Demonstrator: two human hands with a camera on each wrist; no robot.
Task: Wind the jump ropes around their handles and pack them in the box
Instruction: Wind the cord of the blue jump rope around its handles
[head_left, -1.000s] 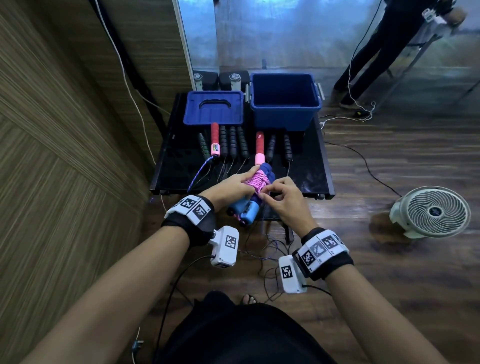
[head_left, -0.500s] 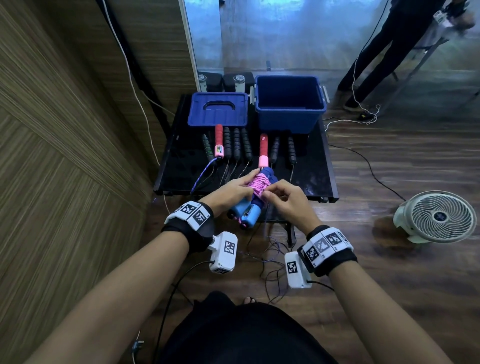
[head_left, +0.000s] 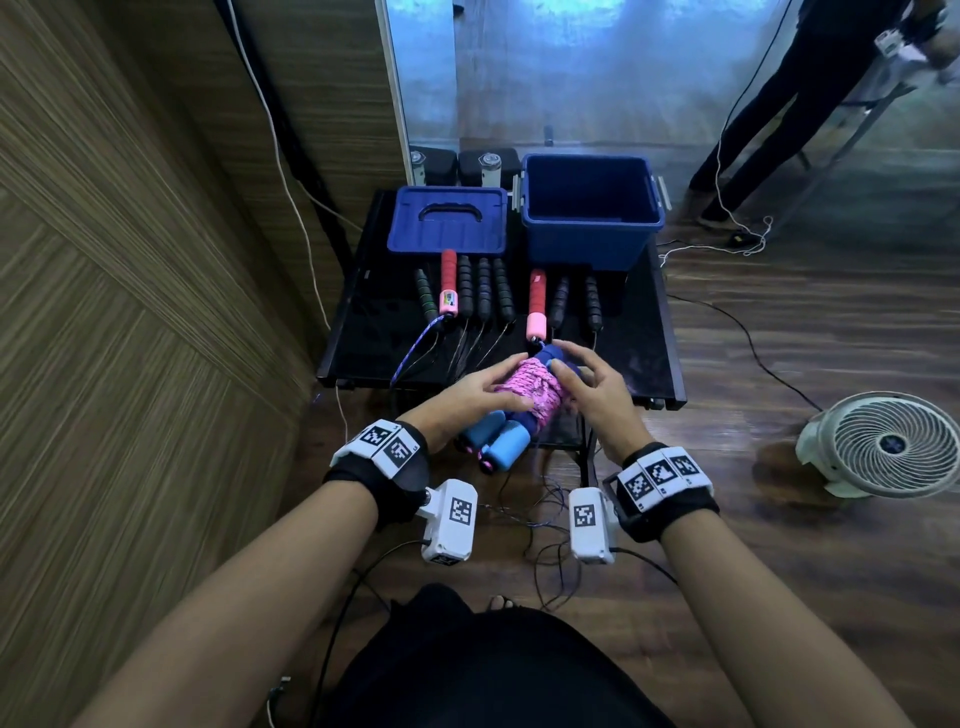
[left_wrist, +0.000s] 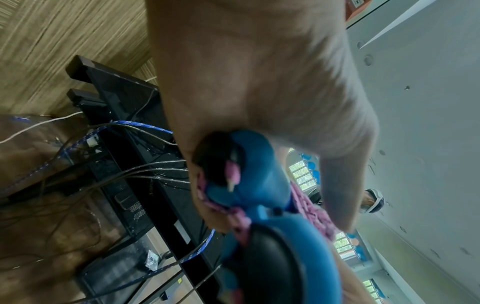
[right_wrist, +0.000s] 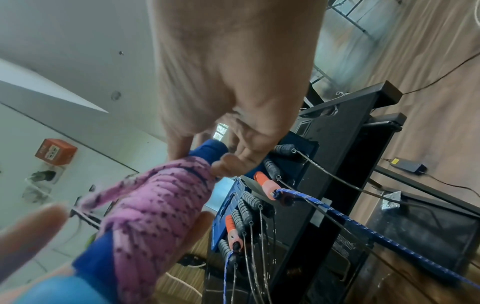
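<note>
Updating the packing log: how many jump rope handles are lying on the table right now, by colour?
Black handles: 5
Red-and-pink handles: 2
Green handle: 1
Total on the table: 8

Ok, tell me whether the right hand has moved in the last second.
Yes. The right hand has moved forward along the wound jump rope, toward the red handle on the table; its fingers now touch the bundle's far end.
</note>
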